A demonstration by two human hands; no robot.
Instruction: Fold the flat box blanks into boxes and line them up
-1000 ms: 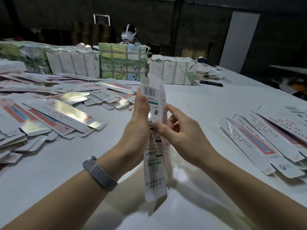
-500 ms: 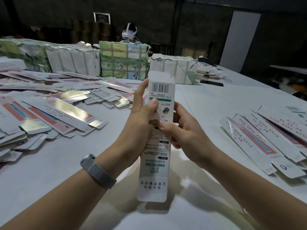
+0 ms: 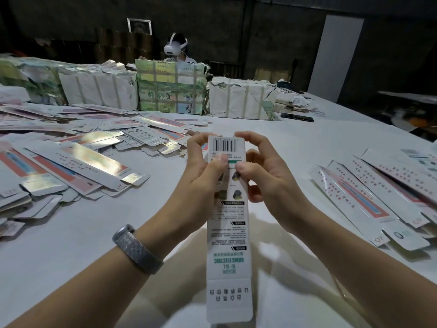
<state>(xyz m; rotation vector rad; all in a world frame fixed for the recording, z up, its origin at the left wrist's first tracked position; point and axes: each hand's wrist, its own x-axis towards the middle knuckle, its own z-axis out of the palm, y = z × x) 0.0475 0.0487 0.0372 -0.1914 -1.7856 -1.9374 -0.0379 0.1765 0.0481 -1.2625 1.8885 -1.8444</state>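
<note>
A long white box blank (image 3: 228, 247) with a barcode at its far end and green print near me is held upright over the white table (image 3: 295, 143), its printed face toward me. My left hand (image 3: 201, 181) grips its left edge, thumb pressed on the front below the barcode. My right hand (image 3: 262, 171) holds the right edge with its thumb on the front, while its index and middle fingers curl above the top end. A spread of flat blanks (image 3: 78, 159) lies to the left, and a row of flat blanks (image 3: 378, 192) lies to the right.
Wrapped bundles of stock (image 3: 170, 88) stand in a row across the far side of the table. A person wearing a white headset (image 3: 176, 47) sits behind them. A dark flat object (image 3: 296, 117) lies at the far right.
The blank turned from edge-on to facing me and opened out. Both hands slid up toward the barcode end, and my right fingers lifted above the top.
</note>
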